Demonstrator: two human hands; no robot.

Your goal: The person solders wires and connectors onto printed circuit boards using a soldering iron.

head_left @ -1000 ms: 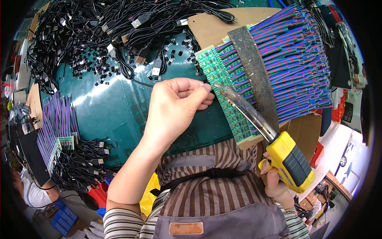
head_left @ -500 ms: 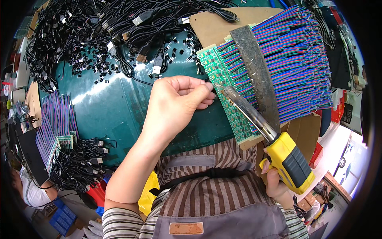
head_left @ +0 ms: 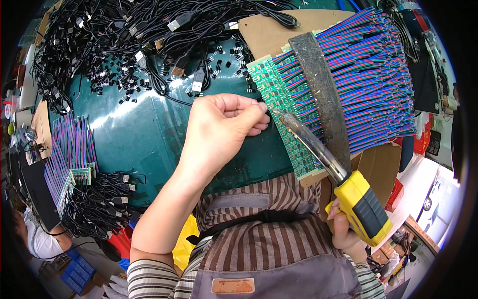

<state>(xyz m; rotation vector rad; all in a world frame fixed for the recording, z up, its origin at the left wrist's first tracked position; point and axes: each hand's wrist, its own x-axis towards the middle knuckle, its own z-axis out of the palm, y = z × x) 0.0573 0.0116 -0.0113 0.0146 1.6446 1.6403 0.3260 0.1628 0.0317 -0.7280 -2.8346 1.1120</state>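
Note:
My left hand (head_left: 221, 127) is closed in a pinch at the left edge of a green circuit board panel (head_left: 266, 82); what lies between its fingertips is too small to make out. A thin black cable (head_left: 178, 101) runs behind that hand. In my right hand (head_left: 343, 230) is a yellow and black soldering gun (head_left: 361, 204), its metal barrel slanting up over the panel. Its tip is just right of my left fingertips. Rows of blue, red, green and black wires (head_left: 373, 84) extend right from the panel. A dark, worn metal bar (head_left: 321, 82) lies across them.
A tangle of black USB cables (head_left: 179, 22) covers the far side of the green table mat (head_left: 139, 134), with small black connectors (head_left: 112, 74) scattered before it. At left are more wired boards (head_left: 77, 177) and cables. Cardboard (head_left: 279, 32) lies beneath the panel.
The soldering gun has shifted slightly down and to the right, drawing its tip a little away from my left fingertips. My left hand has barely moved.

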